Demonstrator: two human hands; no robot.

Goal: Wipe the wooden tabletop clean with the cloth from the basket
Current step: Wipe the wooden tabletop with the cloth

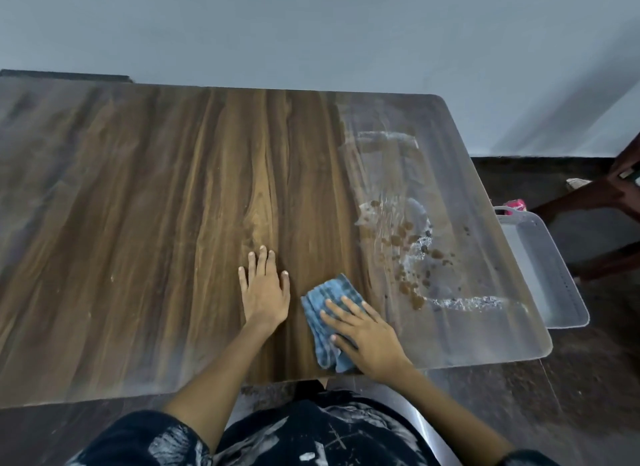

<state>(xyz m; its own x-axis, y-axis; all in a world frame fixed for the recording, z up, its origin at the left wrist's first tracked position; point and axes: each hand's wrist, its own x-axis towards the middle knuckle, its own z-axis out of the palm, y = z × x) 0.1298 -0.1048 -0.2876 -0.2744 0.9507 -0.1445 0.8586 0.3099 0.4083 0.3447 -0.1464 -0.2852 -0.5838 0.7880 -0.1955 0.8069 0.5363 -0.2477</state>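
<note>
The wooden tabletop (156, 205) fills most of the head view. A folded blue checked cloth (327, 306) lies near its front edge, right of centre. My right hand (367, 337) presses flat on the cloth with fingers spread. My left hand (265, 289) rests flat on the bare wood just left of the cloth. Brown blobs and white powdery streaks (412, 254) spread over the right part of the table, beyond the cloth.
A white plastic basket (554, 275) sits off the table's right edge, lower than the top. Behind it are a pink object (516, 204) and a dark wooden chair (609, 202). A pale wall runs along the table's far edge.
</note>
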